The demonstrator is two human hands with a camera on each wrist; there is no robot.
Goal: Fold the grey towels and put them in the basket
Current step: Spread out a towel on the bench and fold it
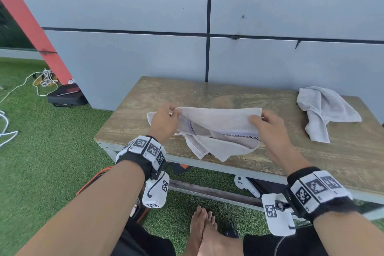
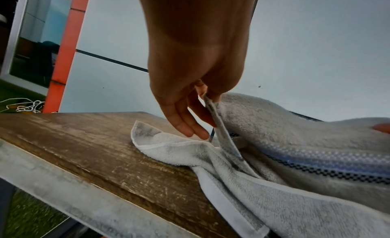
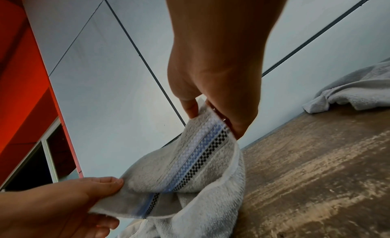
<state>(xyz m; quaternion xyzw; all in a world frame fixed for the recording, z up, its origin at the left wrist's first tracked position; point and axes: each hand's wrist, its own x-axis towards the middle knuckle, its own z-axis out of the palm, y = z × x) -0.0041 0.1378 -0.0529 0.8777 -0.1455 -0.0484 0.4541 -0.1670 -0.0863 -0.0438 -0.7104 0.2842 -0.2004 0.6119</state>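
A grey towel (image 1: 220,122) with a blue and black checked stripe hangs between my two hands above the wooden table (image 1: 228,93). My left hand (image 1: 166,119) pinches its upper left edge between thumb and forefinger; the other fingers (image 2: 185,124) hang straight. My right hand (image 1: 268,124) pinches the upper right corner (image 3: 211,118). The towel's lower part (image 2: 173,150) rests crumpled on the table near the front edge. A second grey towel (image 1: 324,110) lies bunched at the table's far right. No basket is in view.
A grey panelled wall (image 1: 145,52) stands right behind the table. Green turf (image 1: 52,151) surrounds it, with white cords (image 1: 44,80) and a black case (image 1: 66,95) at the left. A white controller (image 1: 246,186) lies under the table, by my bare feet (image 1: 205,230).
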